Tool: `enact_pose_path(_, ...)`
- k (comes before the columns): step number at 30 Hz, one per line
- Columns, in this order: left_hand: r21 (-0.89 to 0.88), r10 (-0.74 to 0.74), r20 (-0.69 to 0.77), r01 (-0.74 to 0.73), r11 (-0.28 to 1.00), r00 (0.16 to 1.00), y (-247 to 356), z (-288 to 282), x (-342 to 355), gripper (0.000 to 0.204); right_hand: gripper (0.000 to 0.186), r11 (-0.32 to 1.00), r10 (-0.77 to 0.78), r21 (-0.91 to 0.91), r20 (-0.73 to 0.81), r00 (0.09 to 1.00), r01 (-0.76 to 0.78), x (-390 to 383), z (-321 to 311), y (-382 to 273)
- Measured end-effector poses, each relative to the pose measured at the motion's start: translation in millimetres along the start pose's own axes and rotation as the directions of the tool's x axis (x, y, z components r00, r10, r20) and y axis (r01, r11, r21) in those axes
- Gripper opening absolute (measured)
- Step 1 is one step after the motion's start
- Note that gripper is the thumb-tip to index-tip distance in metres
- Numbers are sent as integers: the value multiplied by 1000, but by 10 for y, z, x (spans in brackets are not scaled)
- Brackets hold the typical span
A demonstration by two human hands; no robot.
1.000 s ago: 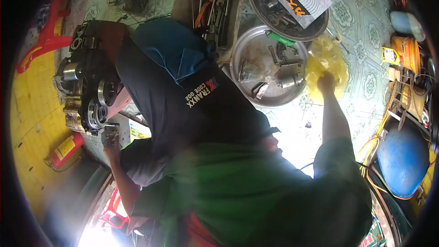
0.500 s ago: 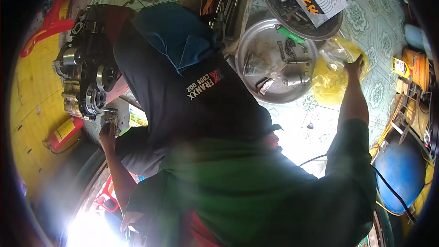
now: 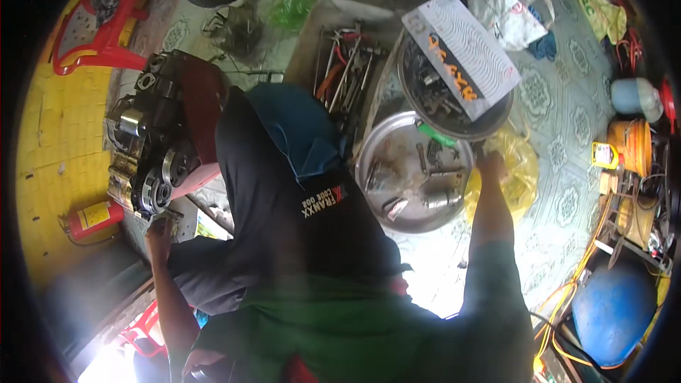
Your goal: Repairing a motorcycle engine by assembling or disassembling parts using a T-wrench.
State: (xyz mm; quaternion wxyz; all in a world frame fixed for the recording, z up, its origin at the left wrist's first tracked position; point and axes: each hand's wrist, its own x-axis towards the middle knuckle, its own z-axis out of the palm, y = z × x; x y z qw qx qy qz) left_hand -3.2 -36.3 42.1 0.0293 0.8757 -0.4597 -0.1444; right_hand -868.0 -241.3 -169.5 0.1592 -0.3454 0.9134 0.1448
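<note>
My left hand [image 3: 159,235] is closed beside the lower end of a dark motorcycle engine [image 3: 147,149], whose round gear-like parts [image 3: 159,183] face me. What that hand grips is too small and dim to name. My right hand [image 3: 491,163] is stretched forward over a yellow plastic bag [image 3: 523,181], near the rim of a dark metal basin [image 3: 496,122]. Its fingers are dark and blurred. To its left lies a round metal tray [image 3: 389,222] with small metal parts, a clear bag and a green-handled tool [image 3: 435,135].
A patterned white-grey box [image 3: 468,50] lies across the basin. Beyond my knee stands a bin of hand tools [image 3: 347,71]. Red plastic chair [image 3: 106,35] and fire extinguisher [image 3: 94,220] are at left; a blue tank [image 3: 613,312] and orange container [image 3: 630,145] at right.
My right hand has moved left across the yellow bag to near the basin's rim. My left hand stays by the engine. The view has tilted, showing more of the floor ahead.
</note>
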Motion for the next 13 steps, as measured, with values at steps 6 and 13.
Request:
enact_pose_path(6, -15, -30, -44, 30, 999, 999, -13, 57, -93, 35, 108, 990, 140, -15, 330, 934, -144, 463, 377, 427)
enact_pose_path(13, 111, -109, 19, 106, 988, 994, -122, 130, -121, 42, 111, 994, -110, 0, 265, 958, 114, 1229, 1302, 670)
